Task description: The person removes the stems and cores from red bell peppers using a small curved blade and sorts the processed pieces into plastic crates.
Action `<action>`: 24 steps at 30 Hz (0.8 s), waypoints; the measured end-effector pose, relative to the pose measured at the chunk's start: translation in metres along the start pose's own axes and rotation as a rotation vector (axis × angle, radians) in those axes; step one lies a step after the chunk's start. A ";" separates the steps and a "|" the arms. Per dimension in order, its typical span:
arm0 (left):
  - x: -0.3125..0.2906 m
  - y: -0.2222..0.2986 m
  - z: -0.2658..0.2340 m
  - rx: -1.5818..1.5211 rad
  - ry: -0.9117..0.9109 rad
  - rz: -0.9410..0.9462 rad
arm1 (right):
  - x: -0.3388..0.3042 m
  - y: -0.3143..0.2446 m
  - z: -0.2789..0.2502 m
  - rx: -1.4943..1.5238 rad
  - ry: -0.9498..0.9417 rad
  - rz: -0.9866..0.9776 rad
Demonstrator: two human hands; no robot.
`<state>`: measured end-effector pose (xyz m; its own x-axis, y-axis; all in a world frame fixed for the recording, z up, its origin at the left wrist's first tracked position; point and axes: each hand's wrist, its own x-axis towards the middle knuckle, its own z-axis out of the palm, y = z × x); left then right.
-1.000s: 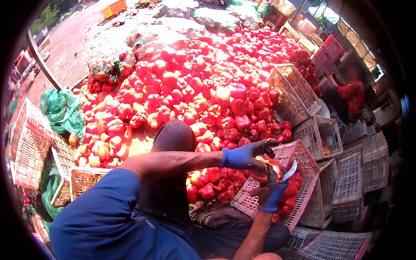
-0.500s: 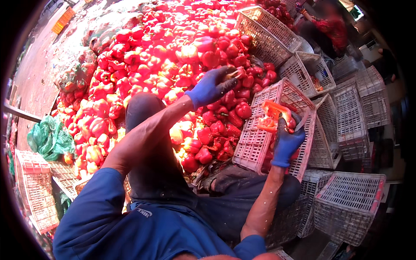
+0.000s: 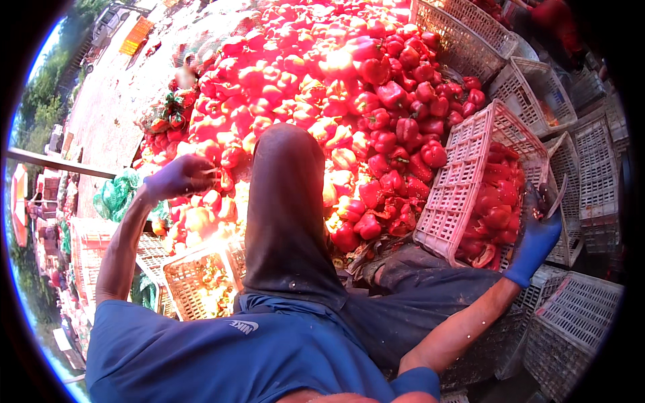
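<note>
My right hand (image 3: 536, 238), in a blue glove with dark fingers, is closed around a knife (image 3: 560, 195) with a thin blade. It is at the right side of a pinkish crate (image 3: 459, 178) heaped with cut red pepper pieces (image 3: 496, 211). My left hand (image 3: 180, 178), also gloved, hovers over the left edge of a big pile of red bell peppers (image 3: 295, 74). Glare and blur smear its fingers, and whether they hold anything is unclear. Below and right of it, a yellowish crate (image 3: 180, 285) contains pepper scraps (image 3: 215, 287).
My bent knee (image 3: 285, 181) rises between the pile and me. More plastic crates (image 3: 571, 322) are stacked at the right. Green netting (image 3: 115, 195) and a pale crate (image 3: 91, 245) are at the left, near a metal bar (image 3: 60, 162). Another person (image 3: 554, 23) is at the far right.
My left hand has swung from over the middle of the pile to its left edge. The red pepper piece left my right hand, which keeps the knife. The view has shifted left.
</note>
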<state>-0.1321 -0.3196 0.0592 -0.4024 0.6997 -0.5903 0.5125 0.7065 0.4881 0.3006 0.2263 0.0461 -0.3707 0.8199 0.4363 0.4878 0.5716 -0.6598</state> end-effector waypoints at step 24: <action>0.576 0.264 0.082 0.633 0.246 0.176 | -0.007 -0.044 0.033 0.062 -0.161 0.326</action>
<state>-0.1666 0.2612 -0.2049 -0.3944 0.8547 -0.3376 0.8991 0.4349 0.0506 0.2557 0.1940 0.0519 -0.3259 0.9403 0.0979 0.5537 0.2738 -0.7864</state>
